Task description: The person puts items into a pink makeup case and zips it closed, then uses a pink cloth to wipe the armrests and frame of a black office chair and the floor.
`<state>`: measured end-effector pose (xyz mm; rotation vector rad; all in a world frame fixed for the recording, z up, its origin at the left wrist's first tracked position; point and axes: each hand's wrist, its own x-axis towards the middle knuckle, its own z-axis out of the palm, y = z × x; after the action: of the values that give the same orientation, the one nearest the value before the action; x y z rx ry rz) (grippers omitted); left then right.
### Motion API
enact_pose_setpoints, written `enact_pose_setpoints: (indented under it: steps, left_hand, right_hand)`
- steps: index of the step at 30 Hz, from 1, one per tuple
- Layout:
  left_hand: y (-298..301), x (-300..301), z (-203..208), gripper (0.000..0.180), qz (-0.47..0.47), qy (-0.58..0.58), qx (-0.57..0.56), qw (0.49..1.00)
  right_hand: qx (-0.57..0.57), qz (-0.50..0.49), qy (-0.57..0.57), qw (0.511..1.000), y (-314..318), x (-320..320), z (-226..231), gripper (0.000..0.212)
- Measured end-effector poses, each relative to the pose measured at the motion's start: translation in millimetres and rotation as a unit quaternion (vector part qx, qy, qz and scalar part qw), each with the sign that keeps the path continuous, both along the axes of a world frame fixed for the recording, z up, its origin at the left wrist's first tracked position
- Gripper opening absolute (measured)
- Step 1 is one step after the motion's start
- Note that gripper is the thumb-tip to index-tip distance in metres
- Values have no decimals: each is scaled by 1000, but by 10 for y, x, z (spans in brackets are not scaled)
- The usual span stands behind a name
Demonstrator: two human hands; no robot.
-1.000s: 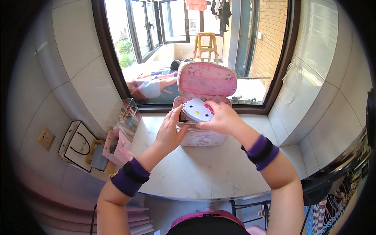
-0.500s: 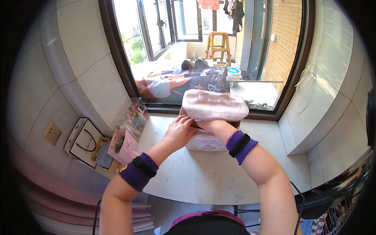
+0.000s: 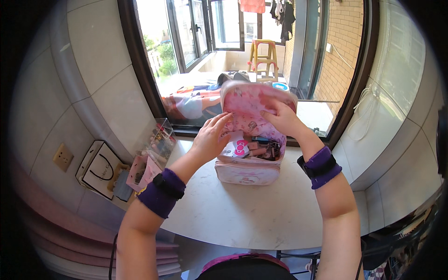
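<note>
A pink cosmetic case (image 3: pixel 247 173) stands on the pale counter with its lid (image 3: pixel 247 99) raised, showing a pink patterned lining. Inside lie a white item with a pink bow (image 3: pixel 239 147) and several small cosmetics (image 3: pixel 262 148), some dark, some pinkish. My left hand (image 3: pixel 212 135) is at the case's left side, fingers spread and nothing held. Against the inner face of the lid rests my right hand (image 3: pixel 283 119), its fingers stretched out and slightly blurred. Purple bands with black straps circle both forearms.
Left of the case stand a clear organizer (image 3: pixel 161 137), a pink box (image 3: pixel 142 170) and a white paper bag (image 3: pixel 99 168). A dark-framed window (image 3: pixel 368 70) rises behind the counter (image 3: pixel 233 219); beyond it is a yellow step stool (image 3: pixel 263 58). Tiled walls flank both sides.
The lid has swung up and back, uncovering the contents. My right hand has come out of the case and up to the lid. My left hand's fingers have lifted and spread.
</note>
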<state>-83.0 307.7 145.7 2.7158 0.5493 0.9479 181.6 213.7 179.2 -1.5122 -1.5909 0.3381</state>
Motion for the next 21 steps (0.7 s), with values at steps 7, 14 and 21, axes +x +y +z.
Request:
enact_pose_setpoints:
  steps: [7, 14, 21]
  left_hand:
    - [-9, 122, -162, 61, 37, 1, -7, 999]
    - [-508, -207, -374, 59, 31, -25, -47, 998]
    - [-741, -1142, -312, 56, 87, -106, -60, 989]
  right_hand:
    - [96, -43, -114, 988, 144, 6, -182, 58]
    - [124, -41, -129, 983, -81, -167, -161, 51]
    - [70, 5, -105, 992, -302, -937, 55, 44]
